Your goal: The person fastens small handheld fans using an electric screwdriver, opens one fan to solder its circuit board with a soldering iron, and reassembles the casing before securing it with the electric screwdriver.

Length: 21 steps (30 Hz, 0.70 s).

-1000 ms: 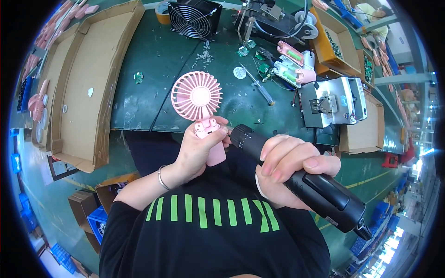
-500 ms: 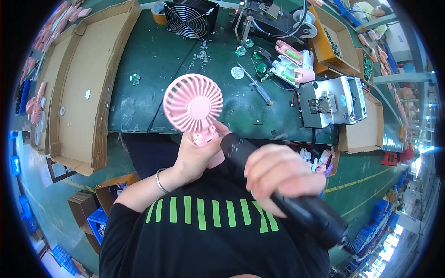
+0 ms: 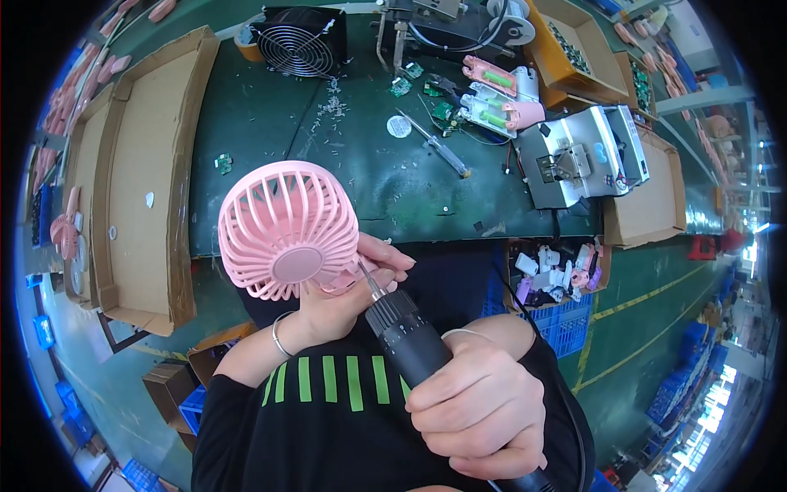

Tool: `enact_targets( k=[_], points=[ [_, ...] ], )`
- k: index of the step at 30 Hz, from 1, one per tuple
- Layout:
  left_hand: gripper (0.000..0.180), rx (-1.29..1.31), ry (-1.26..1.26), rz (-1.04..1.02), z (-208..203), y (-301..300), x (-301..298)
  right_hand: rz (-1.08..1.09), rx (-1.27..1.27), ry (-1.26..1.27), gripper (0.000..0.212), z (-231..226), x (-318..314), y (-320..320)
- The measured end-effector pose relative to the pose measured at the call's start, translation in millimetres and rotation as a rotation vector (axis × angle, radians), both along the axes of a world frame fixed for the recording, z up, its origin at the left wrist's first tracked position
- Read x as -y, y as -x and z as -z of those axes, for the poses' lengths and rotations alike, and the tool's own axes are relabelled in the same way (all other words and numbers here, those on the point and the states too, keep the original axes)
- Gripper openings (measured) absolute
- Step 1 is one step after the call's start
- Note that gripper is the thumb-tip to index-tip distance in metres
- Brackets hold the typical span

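A pink handheld fan point(image 3: 287, 230) is tilted in front of my body, its round slotted head toward the upper left. My left hand point(image 3: 340, 295) is closed around its neck and handle. In my right hand point(image 3: 484, 402) is a black electric screwdriver point(image 3: 406, 336), fingers wrapped round its body, with a cable running from its rear. Its thin metal bit reaches the fan's neck beside my left fingers. Whether a screw sits under the tip is too small to tell.
On the green bench point(image 3: 328, 184) lie a hand screwdriver point(image 3: 443, 152), loose screws point(image 3: 330, 102) and opened fan casings point(image 3: 492, 107). A black blower fan point(image 3: 299, 45) and a grey machine point(image 3: 566, 160) stand behind. Cardboard trays point(image 3: 152, 180) flank the left. Below is a parts bin point(image 3: 557, 275).
The fan has moved left and nearer, its head tipped over. My right hand has swung the electric screwdriver down and turned it, bringing its bit up to the fan's neck.
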State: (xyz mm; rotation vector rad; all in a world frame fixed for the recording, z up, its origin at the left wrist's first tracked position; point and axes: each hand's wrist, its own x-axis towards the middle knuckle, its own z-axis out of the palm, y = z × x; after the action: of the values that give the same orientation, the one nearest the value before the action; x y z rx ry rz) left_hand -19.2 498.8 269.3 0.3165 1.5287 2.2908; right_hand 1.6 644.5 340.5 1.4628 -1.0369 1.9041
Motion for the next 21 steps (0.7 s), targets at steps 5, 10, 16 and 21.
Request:
enact_targets(
  k=[5,10,16,21],
  points=[
    [0.015,0.228,-0.191,-0.208,33.9,-3.1,-13.8,0.011,0.135,-0.324,0.045,12.3,-35.0,27.3],
    [0.019,0.460,-0.038,-0.162,36.8,7.7,-8.8,0.724,0.454,0.193,0.083,12.4,-103.4,74.0],
    [0.016,0.454,-0.081,-0.117,30.5,8.9,-14.2,1.067,0.872,0.168,0.091,-9.0,-168.3,116.8],
    [0.017,0.393,-0.091,-0.139,33.3,7.0,-16.5,0.933,0.948,0.299,0.088,-8.0,-159.5,112.5]
  ],
)
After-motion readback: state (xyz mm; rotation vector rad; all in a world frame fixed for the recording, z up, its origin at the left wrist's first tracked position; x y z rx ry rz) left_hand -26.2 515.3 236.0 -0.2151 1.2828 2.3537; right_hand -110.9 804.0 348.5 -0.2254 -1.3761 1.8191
